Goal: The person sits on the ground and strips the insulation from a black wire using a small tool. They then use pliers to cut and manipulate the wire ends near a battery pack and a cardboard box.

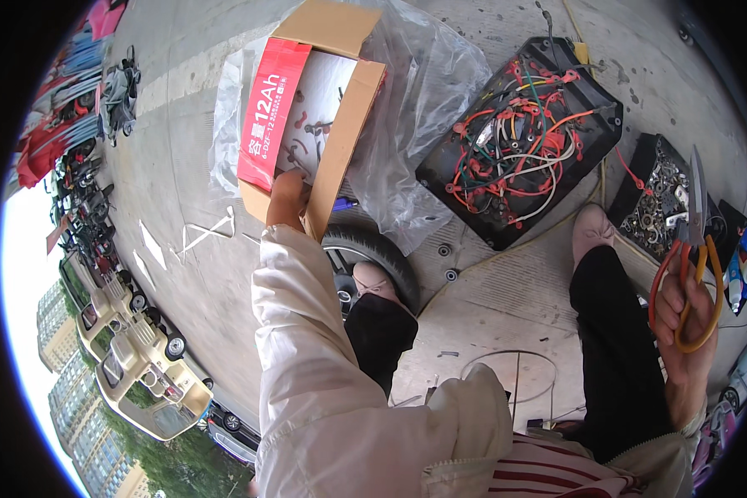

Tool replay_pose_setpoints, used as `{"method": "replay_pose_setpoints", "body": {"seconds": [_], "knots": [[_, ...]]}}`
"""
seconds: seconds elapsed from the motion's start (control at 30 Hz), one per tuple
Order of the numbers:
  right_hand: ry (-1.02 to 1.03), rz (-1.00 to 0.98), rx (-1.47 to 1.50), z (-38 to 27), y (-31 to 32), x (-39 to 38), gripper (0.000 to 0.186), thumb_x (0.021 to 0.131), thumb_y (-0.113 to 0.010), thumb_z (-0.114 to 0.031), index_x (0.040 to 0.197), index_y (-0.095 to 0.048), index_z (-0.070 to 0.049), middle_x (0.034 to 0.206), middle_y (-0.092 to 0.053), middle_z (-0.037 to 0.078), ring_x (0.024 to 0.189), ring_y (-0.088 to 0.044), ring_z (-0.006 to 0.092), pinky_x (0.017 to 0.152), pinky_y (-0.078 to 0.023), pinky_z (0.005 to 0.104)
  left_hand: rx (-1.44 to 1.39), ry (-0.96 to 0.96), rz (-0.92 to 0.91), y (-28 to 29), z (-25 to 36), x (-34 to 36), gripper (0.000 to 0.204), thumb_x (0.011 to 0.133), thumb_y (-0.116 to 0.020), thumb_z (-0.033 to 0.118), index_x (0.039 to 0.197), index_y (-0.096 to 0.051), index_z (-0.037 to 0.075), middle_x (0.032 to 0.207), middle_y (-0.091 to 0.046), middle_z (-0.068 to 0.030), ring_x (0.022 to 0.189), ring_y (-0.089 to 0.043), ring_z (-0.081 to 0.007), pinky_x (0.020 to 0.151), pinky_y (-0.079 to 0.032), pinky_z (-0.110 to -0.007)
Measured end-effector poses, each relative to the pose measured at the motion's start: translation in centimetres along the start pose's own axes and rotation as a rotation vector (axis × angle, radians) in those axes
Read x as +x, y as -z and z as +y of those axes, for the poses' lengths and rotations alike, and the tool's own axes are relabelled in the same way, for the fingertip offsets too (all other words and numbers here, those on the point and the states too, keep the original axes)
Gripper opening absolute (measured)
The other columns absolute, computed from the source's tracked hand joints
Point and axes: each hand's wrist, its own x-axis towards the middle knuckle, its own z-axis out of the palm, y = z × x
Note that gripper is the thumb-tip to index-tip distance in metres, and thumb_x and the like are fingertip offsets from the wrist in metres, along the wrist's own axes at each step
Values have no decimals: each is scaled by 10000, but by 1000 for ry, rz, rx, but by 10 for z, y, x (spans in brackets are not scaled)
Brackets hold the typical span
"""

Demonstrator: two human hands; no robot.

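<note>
My left hand point(287, 199) reaches over the near side into an open cardboard box point(334, 178) with a red printed panel. Its fingertips are partly hidden by the box wall, so whether they grip anything is unclear. Inside, on a white lining point(320, 79), lie several short leads with red ends point(297, 121). At the right, my right hand point(685, 319) is closed round the red and orange handles of a pair of scissors point(696, 203), blades pointing up and nearly together. Left of the blades stands a black tray point(657, 187) full of small metal parts.
A larger black tray point(494, 236) holds tangled coloured wires point(519, 141). Clear plastic sheeting point(407, 178) lies round the box. A wheel point(390, 257) lies by my left foot; a cable point(519, 249) crosses the floor. Parked three-wheelers point(145, 365) stand far left.
</note>
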Motion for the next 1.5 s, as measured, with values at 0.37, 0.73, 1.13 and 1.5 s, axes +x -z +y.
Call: {"method": "replay_pose_setpoints", "body": {"seconds": [0.37,0.73,1.13,1.5], "knots": [[6,-194,172,16,4,-6,233,987,-494,-198,1162,-489,-43,701,-327,-27,514,-301,44,367,-231,189,-191,-619,473,-4,70,-152,308,887,-549,254,1022,-655,-2,1071,-630,-229,1030,-587,-381,883,-464,-423],[395,-796,4,27,-2,-56,168,1006,-451,-202,920,-491,-63,641,-324,-15,499,-283,62,437,-240,198,-513,-865,402,69,-68,-621,245,942,-536,145,1126,-616,5,1155,-597,-145,1095,-565,-273,964,-423,-363],[459,-839,-169,0,4,-145,350,842,-571,-505,908,-536,-164,720,-399,65,591,-357,161,525,-296,384,-1044,-402,667,-16,-232,-824,269,983,-500,202,1114,-638,11,1016,-664,-59,912,-594,-136,836,-486,-307],[841,-1061,-151,14,-102,-235,367,993,-459,-312,1038,-571,35,773,-444,29,686,-423,122,661,-368,231,-1075,-755,521,-11,-191,-818,244,979,-499,152,1103,-622,-20,955,-657,-56,901,-599,-117,830,-479,-272]]}}
